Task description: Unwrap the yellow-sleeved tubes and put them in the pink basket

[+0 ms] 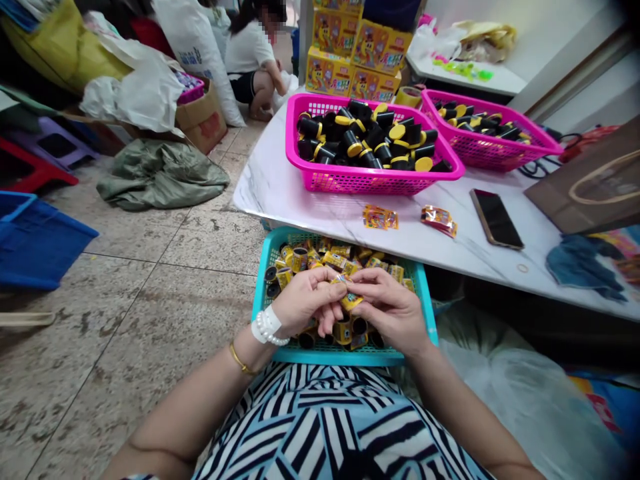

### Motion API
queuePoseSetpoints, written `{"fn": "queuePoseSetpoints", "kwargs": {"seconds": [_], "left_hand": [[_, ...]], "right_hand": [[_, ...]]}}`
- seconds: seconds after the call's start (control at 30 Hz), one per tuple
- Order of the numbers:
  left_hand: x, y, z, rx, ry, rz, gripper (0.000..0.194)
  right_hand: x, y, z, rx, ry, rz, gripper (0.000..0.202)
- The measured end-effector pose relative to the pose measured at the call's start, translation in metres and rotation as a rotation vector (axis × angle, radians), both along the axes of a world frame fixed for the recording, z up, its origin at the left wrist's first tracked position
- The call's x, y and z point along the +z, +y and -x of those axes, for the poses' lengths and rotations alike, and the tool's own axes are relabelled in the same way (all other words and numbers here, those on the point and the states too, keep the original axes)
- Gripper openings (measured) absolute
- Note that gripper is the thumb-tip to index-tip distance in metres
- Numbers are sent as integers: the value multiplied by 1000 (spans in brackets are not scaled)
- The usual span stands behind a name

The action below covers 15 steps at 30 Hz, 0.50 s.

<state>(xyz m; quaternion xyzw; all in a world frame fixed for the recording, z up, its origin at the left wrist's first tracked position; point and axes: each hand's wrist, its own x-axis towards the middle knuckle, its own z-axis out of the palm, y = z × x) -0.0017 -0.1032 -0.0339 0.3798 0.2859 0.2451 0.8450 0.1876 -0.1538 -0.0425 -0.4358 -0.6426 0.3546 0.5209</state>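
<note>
The small yellow printed piece [351,301] was pinched between the fingertips of the left hand [306,298] and right hand [395,310], above the turquoise plastic basket [259,287]; a loose pinch could have lost it among the similar yellow-and-black cylinders [300,259]; uneven pressure could have creased it; the white marbled surface [320,213] lay beyond.

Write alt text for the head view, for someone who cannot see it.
A person's left hand and right hand hold a small yellow printed piece over a teal basket of yellow-labelled black tubes. Beyond, a marble-patterned table bears two pink baskets of black tubes with yellow lids, and a smartphone.
</note>
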Motion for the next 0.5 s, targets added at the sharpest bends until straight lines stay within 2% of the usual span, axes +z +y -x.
{"fn": "queuePoseSetpoints", "kwargs": {"seconds": [0.17, 0.3, 0.4, 0.5], "left_hand": [[-2, 5, -6, -7, 25, 33, 49], [3, 6, -8, -42, 10, 74, 51], [5, 6, -8, -55, -61, 149, 49], [5, 8, -8, -48, -155, 254, 47]], "right_hand": [[1, -1, 5, -106, 40, -127, 29], [6, -2, 7, -70, 15, -94, 34], [11, -2, 7, -54, -34, -127, 34], [11, 1, 11, -140, 15, -151, 24]]}}
